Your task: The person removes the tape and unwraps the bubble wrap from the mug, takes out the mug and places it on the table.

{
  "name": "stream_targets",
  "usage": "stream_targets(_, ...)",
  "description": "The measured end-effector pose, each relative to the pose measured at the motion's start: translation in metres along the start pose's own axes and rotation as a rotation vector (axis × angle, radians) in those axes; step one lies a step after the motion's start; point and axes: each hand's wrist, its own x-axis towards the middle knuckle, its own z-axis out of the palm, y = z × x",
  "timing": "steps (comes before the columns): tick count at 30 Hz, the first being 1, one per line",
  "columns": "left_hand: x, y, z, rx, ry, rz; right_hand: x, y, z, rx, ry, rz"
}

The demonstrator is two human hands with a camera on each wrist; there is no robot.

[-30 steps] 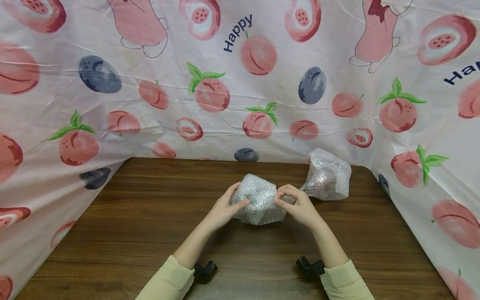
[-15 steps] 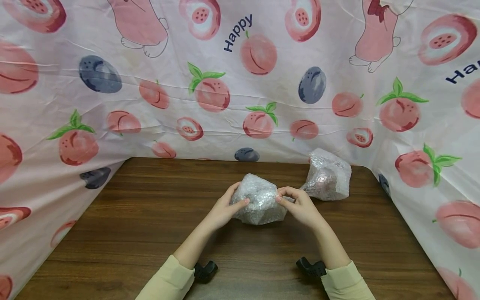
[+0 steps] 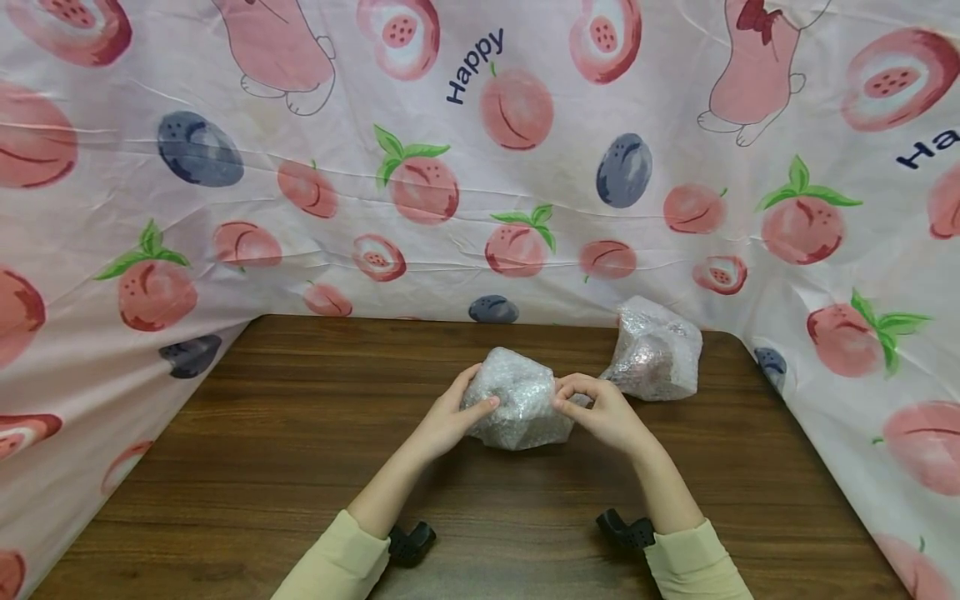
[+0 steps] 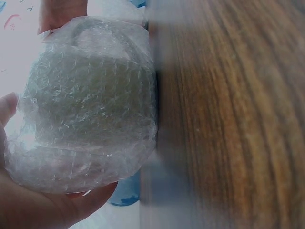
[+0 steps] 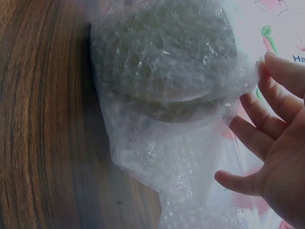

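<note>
In the head view, a bubble-wrapped bundle sits on the wooden table in front of me. My left hand grips its left side, with the thumb on the near face and the fingers behind. At the bundle's upper right, my right hand pinches an edge of the bubble wrap between thumb and forefinger. Through the wrap, the right wrist view shows a greenish-grey, round-edged object whose kind is hidden. A loose flap of wrap hangs beside it.
A second bubble-wrapped bundle stands at the back right of the table. Fruit-printed cloth hangs along the back and both sides. Black wrist mounts sit under both forearms.
My right hand and forearm have shifted very slightly to the right, still pinching the wrap. The left hand and the bundle stay in place. The cloth at the right sways a little.
</note>
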Motion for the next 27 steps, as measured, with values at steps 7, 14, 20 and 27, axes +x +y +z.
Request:
stream_targets(7,0.000,-0.001,0.001,0.000,-0.006,0.009,0.000,0.000,-0.001,-0.068,-0.029,0.006)
stream_targets(14,0.000,0.001,0.001,-0.004,-0.003,0.006,0.001,-0.001,0.004,-0.138,-0.017,-0.018)
stream_targets(20,-0.012,0.027,-0.004,0.000,-0.031,-0.004,0.002,-0.004,0.009,-0.148,0.012,-0.034)
stream_targets(27,-0.006,0.013,-0.002,-0.001,-0.027,-0.007,0.002,-0.007,0.014,-0.051,0.092,-0.004)
